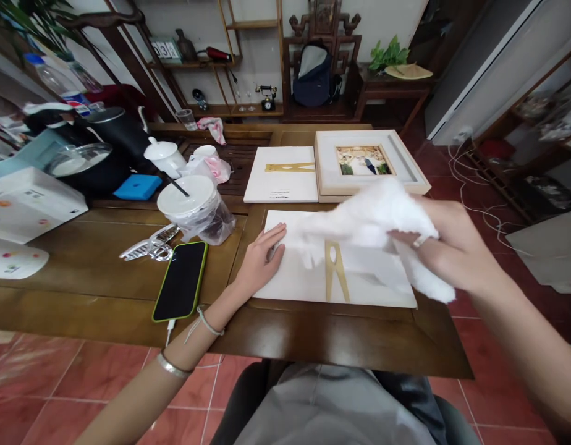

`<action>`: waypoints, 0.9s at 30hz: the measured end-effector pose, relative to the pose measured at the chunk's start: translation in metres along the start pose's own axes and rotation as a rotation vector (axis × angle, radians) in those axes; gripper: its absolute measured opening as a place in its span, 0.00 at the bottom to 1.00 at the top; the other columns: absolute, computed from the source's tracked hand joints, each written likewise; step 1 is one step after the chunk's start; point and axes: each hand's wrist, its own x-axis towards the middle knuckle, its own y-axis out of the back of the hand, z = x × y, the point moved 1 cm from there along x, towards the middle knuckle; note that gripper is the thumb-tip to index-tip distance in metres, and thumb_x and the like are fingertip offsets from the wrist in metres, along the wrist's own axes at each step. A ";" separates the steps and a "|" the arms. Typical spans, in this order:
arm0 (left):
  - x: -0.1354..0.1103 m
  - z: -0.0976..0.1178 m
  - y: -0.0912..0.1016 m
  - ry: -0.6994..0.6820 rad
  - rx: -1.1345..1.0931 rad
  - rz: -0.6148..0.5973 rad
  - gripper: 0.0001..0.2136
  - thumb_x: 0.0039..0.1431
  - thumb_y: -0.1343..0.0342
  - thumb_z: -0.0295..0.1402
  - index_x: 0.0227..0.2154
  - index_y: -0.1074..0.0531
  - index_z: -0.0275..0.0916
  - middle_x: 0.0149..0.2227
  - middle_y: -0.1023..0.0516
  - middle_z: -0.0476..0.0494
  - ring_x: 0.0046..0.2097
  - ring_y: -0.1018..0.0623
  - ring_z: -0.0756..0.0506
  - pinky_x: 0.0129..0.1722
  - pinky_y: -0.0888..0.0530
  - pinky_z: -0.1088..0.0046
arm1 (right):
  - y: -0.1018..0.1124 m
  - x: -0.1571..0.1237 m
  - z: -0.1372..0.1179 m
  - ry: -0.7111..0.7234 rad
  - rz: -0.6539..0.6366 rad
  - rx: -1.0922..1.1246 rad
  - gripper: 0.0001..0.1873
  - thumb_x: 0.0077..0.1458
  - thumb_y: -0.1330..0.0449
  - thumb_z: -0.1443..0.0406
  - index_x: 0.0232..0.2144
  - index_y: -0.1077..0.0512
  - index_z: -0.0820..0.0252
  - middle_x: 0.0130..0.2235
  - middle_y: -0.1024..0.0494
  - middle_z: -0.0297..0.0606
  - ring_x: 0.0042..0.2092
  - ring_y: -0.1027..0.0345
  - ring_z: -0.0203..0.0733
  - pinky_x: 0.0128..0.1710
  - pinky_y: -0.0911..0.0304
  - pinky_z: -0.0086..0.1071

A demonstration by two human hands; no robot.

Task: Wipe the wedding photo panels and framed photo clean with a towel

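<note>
A white board (295, 284) with a gold A-shaped piece (334, 266) on it lies on the table in front of me. My left hand (263, 256) rests flat on the board's left edge, fingers stretched out. Above the right half of the board, my right hand (452, 241) grips a white cloth (382, 210), which is smeared by motion and hides part of the board. Behind stand a framed picture (366, 162) in a thick pale frame and, left of it, a second white board (280, 185) with a similar gold piece (290, 167).
Left of my hand are a phone (181, 281) plugged into a white cable, silver hair clips (151, 244) and a lidded cup (193, 201) with a black straw. Farther left come a blue box (137, 186), a white teapot (165, 156) and a black pot (88, 173). The wooden table (350, 334) ends near my lap.
</note>
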 end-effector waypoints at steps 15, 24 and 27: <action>0.002 0.005 0.003 0.025 0.017 -0.046 0.11 0.62 0.50 0.30 0.44 0.26 0.36 0.46 0.23 0.39 0.53 0.26 0.39 0.55 0.30 0.60 | -0.120 0.083 0.001 0.153 -0.479 -0.278 0.25 0.46 0.48 0.73 0.48 0.37 0.56 0.39 0.27 0.42 0.37 0.35 0.47 0.28 0.48 0.31; 0.002 0.001 0.001 -0.008 0.004 -0.030 0.16 0.62 0.50 0.31 0.51 0.29 0.38 0.55 0.27 0.38 0.58 0.29 0.40 0.61 0.36 0.56 | -0.095 0.077 0.018 -0.023 -0.618 -0.280 0.24 0.47 0.49 0.73 0.49 0.38 0.59 0.33 0.27 0.41 0.30 0.34 0.43 0.26 0.44 0.30; 0.000 -0.002 0.000 0.006 0.007 -0.029 0.17 0.62 0.50 0.32 0.53 0.30 0.38 0.58 0.30 0.37 0.62 0.33 0.40 0.63 0.40 0.54 | -0.062 0.057 0.039 -0.120 -0.604 -0.332 0.31 0.49 0.48 0.71 0.57 0.41 0.60 0.41 0.24 0.45 0.39 0.30 0.48 0.35 0.36 0.34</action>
